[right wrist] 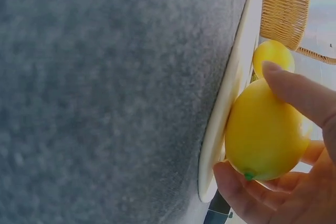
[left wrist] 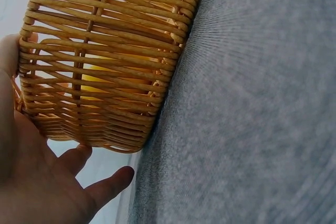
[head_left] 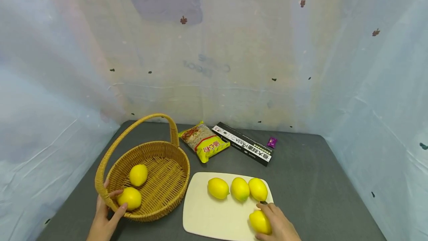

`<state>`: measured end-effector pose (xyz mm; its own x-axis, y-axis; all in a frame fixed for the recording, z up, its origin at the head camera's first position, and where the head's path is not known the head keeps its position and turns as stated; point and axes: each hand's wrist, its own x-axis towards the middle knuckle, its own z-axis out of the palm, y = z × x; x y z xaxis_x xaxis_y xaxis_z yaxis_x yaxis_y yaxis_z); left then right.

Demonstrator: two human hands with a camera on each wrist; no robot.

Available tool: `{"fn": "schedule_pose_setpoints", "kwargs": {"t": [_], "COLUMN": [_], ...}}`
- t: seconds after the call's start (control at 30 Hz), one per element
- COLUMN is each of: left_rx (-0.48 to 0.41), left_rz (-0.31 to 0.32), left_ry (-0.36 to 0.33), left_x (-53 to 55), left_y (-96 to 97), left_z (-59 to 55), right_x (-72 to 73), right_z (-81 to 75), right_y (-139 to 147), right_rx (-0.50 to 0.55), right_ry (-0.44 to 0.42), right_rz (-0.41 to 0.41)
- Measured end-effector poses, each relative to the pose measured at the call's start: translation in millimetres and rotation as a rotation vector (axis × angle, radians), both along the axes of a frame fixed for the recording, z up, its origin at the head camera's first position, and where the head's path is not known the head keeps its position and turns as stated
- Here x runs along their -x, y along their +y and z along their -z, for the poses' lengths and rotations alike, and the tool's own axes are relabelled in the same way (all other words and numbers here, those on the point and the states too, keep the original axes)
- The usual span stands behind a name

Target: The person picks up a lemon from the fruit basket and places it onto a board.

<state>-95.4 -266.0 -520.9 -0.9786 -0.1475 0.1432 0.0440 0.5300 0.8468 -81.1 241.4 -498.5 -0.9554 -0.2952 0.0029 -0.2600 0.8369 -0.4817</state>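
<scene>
My left hand (head_left: 103,217) grips the rim of a round wicker basket (head_left: 182,166) at its near left side, close to the foot of the tall handle. Thumb and some fingers lie over the rim; two other fingers (left wrist: 113,184) stretch out below the basket's outer wall. Two yellow lemons lie inside, one lemon (head_left: 130,198) right at my fingertips and another lemon (head_left: 138,175) farther in. On the right, my right hand (head_left: 279,224) holds a lemon (right wrist: 265,132) between thumb and fingers, low over the near right of a white cutting board (head_left: 207,217).
Three lemons (head_left: 240,189) line the board's far side. A dark bit (head_left: 263,202) shows beside my right fingers, mostly hidden. Behind lie a yellow pasta bag (head_left: 204,142), a long black pasta box (head_left: 242,143) and a small purple packet (head_left: 272,143). Plastic sheeting (head_left: 214,96) surrounds the grey table (head_left: 311,181).
</scene>
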Motion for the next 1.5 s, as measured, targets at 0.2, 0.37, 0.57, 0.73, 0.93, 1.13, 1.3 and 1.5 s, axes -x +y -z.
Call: {"fn": "schedule_pose_setpoints", "kwargs": {"t": [0.2, 0.37, 0.57, 0.73, 0.93, 1.13, 1.3, 1.5], "left_rx": [0.008, -0.009, -0.021, -0.006, -0.019, -0.004, -0.020, -0.026], "left_rz": [-0.003, 0.006, 0.013, 0.009, 0.009, 0.005, 0.004, 0.011], "left_ry": [-0.013, 0.007, 0.018, 0.007, 0.029, 0.039, 0.046, 0.037], "left_x": [-0.4, 0.5, 1.7, 2.8, 2.2, 2.1, 2.3, 1.6], "left_y": [-0.7, -0.7, 0.1, 2.1, 1.6, -1.4, -1.4, -0.4], "left_z": [0.0, 3.0, 4.2, 3.4, 3.8, 4.0, 4.3, 4.6], "right_x": [0.4, 0.7, 0.6, 3.8, 17.1, 42.6, 68.7, 99.3], "right_z": [2.0, 1.0, -3.7, -22.9, -69.3, -109.0, -131.5, -140.7], "right_y": [4.1, 6.4, 9.5, 11.6, -5.4, -57.7, -115.2, -190.6], "right_rx": [-0.012, -0.017, -0.009, 0.002, 0.014, 0.009, -0.082, -0.181], "right_ry": [-0.020, -0.038, -0.025, -0.092, 0.122, 0.230, 0.212, 0.177], "right_rz": [-0.052, -0.044, -0.058, -0.046, -0.095, -0.253, -0.443, -0.670]}}
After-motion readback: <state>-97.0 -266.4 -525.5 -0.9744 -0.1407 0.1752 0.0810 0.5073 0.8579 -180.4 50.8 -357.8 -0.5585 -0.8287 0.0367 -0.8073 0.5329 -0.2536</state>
